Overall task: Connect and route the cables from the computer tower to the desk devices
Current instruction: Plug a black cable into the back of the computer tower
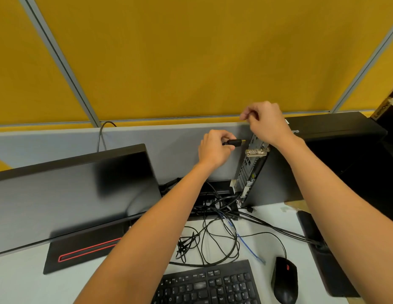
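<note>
A black computer tower (pixel 279 178) stands at the right of the desk, its perforated rear panel (pixel 248 170) facing left. My left hand (pixel 214 148) pinches a black cable plug (pixel 235 142) with a yellow tip, held level just left of the top of that panel. My right hand (pixel 265 122) hovers over the tower's top rear corner with its fingers curled; whether it holds anything I cannot tell. A padlock (pixel 256 152) hangs on the rear panel below it. Loose black cables (pixel 215 235) and a blue cable (pixel 246 242) lie tangled on the desk.
A black monitor (pixel 66 198) on a red-trimmed stand (pixel 81 253) fills the left. A black keyboard (pixel 206 284) and mouse (pixel 284 279) lie at the front. A cable tray opening (pixel 213 194) sits behind the tangle. A yellow partition wall (pixel 191 62) rises behind the desk.
</note>
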